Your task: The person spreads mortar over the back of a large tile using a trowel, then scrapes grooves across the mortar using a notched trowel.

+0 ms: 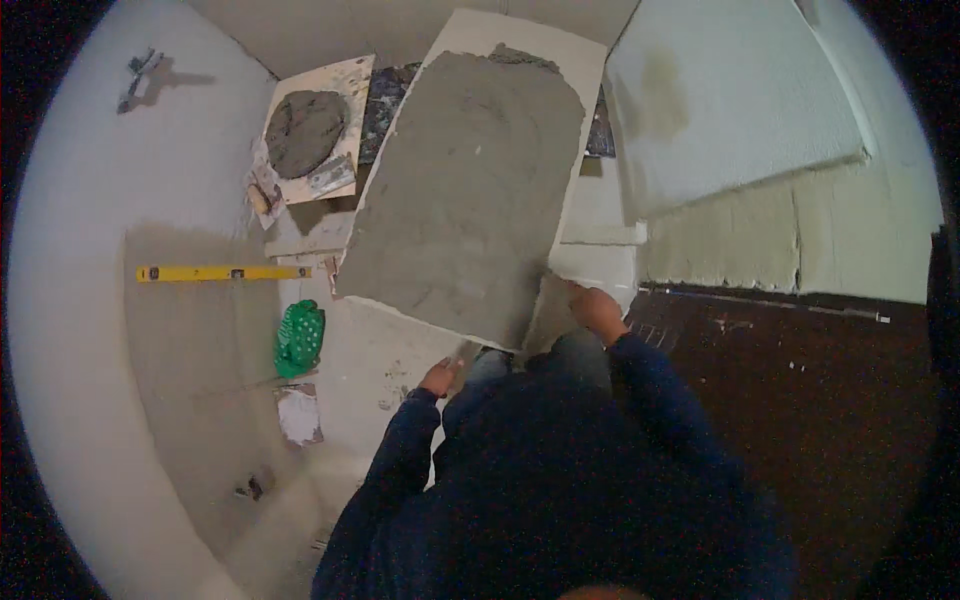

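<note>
Yellow spirit level (205,273) near a green white-dotted bundle (299,340)

Light falls unevenly around the large pale rectangular board coated with wet grey mortar (470,200), which is itself moderately lit and matte, free of glare, darkening softly toward its near right corner. Left of the board, the smooth white wall (75,260) is among the brightest areas; there a small metal wall fitting (140,75) throws its shadow toward the board, suggesting light from the far left. Right of it, the dark brown floor (800,400) sinks into dimness, speckled with noise. Nearer than the board, the navy-blue long-sleeved top (560,470) loses nearly all detail. Fine textures look soft throughout; fisheye distortion bows outlying edges, and black vignetting swallows the corners.
</note>
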The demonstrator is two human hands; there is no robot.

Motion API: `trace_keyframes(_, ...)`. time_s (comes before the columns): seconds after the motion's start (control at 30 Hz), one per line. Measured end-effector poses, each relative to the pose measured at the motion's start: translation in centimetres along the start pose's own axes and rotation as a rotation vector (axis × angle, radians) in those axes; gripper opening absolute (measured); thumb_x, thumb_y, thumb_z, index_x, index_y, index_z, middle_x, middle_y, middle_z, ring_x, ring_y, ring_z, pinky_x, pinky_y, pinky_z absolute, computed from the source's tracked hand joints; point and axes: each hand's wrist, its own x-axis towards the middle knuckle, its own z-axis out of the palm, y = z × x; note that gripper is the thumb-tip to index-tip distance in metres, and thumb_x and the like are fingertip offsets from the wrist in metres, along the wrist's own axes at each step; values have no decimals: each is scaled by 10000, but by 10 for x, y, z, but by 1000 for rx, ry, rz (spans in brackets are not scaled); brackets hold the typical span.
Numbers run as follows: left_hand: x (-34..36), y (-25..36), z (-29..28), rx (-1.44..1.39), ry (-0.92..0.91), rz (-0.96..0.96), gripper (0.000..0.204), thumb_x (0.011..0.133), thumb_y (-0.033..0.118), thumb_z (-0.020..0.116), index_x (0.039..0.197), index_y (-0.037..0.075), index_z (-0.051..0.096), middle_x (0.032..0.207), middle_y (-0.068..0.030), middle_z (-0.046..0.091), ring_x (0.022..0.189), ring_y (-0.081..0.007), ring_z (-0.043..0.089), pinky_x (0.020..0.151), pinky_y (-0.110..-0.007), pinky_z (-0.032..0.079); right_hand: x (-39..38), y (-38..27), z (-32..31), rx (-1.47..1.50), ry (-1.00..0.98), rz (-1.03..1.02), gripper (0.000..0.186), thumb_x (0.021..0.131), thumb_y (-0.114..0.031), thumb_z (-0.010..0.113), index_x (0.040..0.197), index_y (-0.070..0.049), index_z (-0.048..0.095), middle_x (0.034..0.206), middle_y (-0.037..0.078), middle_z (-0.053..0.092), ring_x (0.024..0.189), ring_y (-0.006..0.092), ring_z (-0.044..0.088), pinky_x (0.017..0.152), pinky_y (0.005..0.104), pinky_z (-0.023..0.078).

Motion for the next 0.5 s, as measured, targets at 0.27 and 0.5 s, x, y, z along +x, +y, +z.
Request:
trace_keyframes(0.27,-62,60,47,-793,264,-533,696,852,449,509,1395,106,239,1148,-140,527,909,-244,585,665,-372,487,143,48,-37,-417,186,-725,298,864,-217,447,1151,-205,526,731,112,601,633,292,588,486,432,457)
trace_keyframes(0.5,-101,135,182,-1378,382,-766,665,854,493,500,1387,200,231,1209,-86,493,1020,-290,530,742,-459,443,305,101,-110,-457,338,-719,222,867,-232,456,1034,-170,589,600,110,575,575,289,580,452,428,439)
